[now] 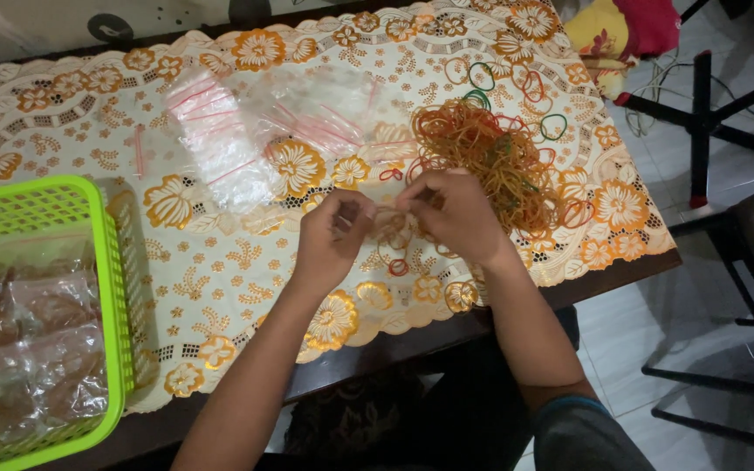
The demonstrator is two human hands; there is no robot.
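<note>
My left hand and my right hand meet over the flowered orange and cream tablecloth. Between their fingertips they pinch a small clear plastic bag holding a few rubber bands. Just beyond my right hand lies a heap of orange, red and green rubber bands. A stack of small clear zip bags with red seals lies further left on the cloth.
A green plastic basket with filled clear bags stands at the left edge. A dark table edge runs below the cloth. Black metal stand legs and a chair frame stand on the tiled floor at right.
</note>
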